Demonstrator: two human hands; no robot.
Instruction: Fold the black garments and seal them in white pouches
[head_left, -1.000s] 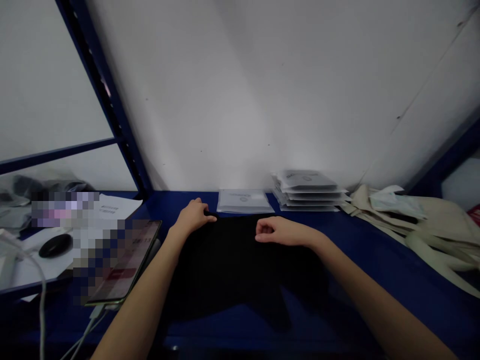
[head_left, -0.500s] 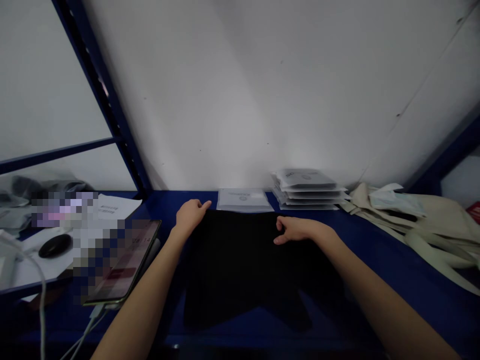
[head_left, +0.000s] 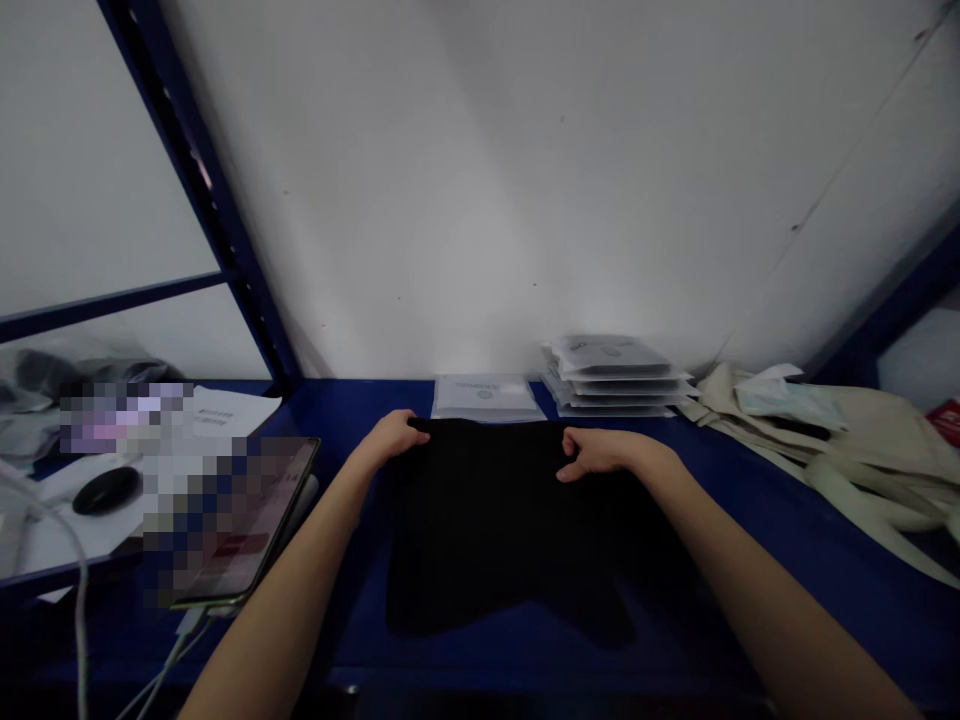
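A black piece of cloth [head_left: 495, 520] lies spread on the blue shelf surface [head_left: 750, 530] in front of me. My left hand [head_left: 390, 438] is closed on its far left corner. My right hand [head_left: 600, 452] pinches the far right corner, fingers curled over the edge. Both forearms reach in from the bottom of the view.
Behind the cloth lies a flat white packet [head_left: 486, 397], with a stack of similar packets [head_left: 615, 378] to its right. Beige cloth bags [head_left: 840, 430] are heaped at the right. A phone [head_left: 240, 520], a mouse [head_left: 109, 490], papers and cables sit at the left beside a blue rack post [head_left: 217, 230].
My right hand slid from the middle of the cloth's far edge out to its right corner and gripped it. The left hand closed on the left corner. The cloth's far edge is now pulled straight.
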